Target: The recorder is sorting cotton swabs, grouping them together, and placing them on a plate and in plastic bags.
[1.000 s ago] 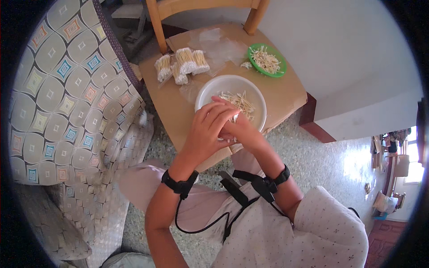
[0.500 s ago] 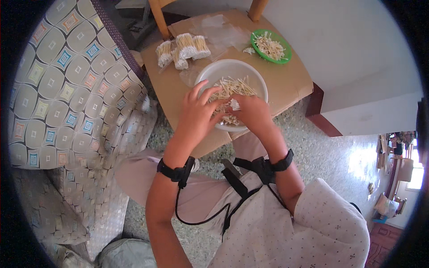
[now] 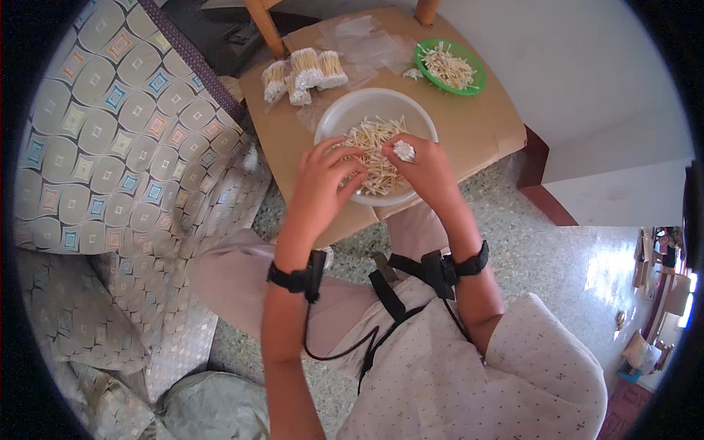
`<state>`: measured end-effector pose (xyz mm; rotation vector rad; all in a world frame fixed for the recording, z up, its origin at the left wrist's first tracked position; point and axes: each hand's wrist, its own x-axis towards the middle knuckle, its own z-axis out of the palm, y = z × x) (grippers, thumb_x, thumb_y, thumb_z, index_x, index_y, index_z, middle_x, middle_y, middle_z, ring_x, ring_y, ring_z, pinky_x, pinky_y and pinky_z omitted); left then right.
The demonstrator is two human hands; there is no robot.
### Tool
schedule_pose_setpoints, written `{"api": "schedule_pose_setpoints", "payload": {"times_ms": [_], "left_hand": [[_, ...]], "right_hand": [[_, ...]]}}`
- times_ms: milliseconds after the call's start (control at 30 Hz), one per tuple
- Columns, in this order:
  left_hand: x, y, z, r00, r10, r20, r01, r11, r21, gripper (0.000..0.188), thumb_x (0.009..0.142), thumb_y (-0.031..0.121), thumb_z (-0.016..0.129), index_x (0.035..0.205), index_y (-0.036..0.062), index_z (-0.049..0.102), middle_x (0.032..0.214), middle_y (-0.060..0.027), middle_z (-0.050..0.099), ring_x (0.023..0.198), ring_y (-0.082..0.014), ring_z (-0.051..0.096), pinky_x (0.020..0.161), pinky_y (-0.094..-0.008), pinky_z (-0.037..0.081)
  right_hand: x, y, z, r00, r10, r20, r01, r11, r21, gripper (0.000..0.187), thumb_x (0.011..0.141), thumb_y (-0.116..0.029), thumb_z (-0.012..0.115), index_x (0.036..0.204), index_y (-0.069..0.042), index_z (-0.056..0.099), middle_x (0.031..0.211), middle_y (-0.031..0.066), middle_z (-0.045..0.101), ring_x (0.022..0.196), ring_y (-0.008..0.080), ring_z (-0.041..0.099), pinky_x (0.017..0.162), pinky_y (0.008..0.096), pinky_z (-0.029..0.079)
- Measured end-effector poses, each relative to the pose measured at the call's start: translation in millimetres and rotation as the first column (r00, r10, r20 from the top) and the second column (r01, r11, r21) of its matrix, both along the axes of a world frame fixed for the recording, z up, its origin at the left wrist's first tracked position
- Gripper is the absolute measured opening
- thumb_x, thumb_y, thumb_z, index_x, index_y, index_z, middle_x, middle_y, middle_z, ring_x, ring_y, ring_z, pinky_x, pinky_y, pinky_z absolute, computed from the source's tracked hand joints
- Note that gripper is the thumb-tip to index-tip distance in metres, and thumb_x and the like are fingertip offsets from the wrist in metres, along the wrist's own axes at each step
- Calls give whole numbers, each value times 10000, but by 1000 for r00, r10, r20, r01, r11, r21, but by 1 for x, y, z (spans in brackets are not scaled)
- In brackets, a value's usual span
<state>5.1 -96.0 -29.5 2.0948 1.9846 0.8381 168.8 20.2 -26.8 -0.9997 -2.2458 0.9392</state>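
A white bowl [image 3: 339,117] holds many loose cotton swabs [image 3: 374,136] with pale sticks and white tips. Above its right side, my right hand [image 3: 425,163] is closed round a bunch of cotton swabs [image 3: 404,151], whose white ends show together between thumb and fingers. Over the bowl's left side, my left hand [image 3: 323,180] has its fingers curved and apart, with the thumb away from them. Its fingertips are at the loose swabs, and no swab shows in its grasp.
The bowl stands on a cardboard-covered seat [image 3: 469,139]. Bagged bundles of swabs [image 3: 306,70] lie at the back left, beside clear plastic bags [image 3: 359,44]. A green plate [image 3: 469,89] of swabs sits at the back right. A patterned cover [image 3: 132,139] hangs at left.
My hands have moved apart, the right one lifting slightly to the right with its bunch of swabs. My left fingers have come away from that bunch. The view has shifted a little.
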Motion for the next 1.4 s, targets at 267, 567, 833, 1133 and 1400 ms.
{"api": "schedule_pose_setpoints", "payload": {"times_ms": [267,567,833,1133,1400], "left_hand": [[71,-18,-21,786,581,211,-615,768,179,266,757,192,724,1014,144,678,1134,3,604,1184,-277,460,993,-467,303],[70,10,-11,811,528,253,-582,776,243,111,740,115,726,842,110,682,1059,-5,615,1149,-282,482,950,-443,360],[82,-1,-12,788,514,339,-603,754,261,112,747,80,714,843,71,657,1041,-45,610,1120,-313,491,935,-430,383],[77,-2,-19,656,443,611,-696,668,263,91,823,88,668,863,20,623,993,-71,628,1044,-261,534,918,-374,382],[71,-9,-15,546,240,802,-655,720,230,80,846,102,636,842,22,625,1039,-80,618,1042,-231,530,941,-353,372]], "right_hand": [[2,-5,12,1000,-27,6,28,986,-165,187,790,-274,650,909,-130,666,746,194,628,698,382,613,615,423,485],[5,-2,11,962,23,-271,-83,974,-211,196,813,-183,663,970,-66,665,779,152,663,674,257,657,645,329,497],[7,-5,11,950,122,-287,-191,956,-225,224,855,-228,660,982,-43,673,850,143,684,763,264,668,711,320,500],[8,-6,14,934,341,-109,-355,921,-159,219,845,-259,674,911,-50,662,818,160,664,782,291,652,710,342,490],[13,-10,19,880,349,-323,-456,811,-366,190,813,-165,712,932,-26,659,833,10,646,786,86,556,742,258,458]]}}
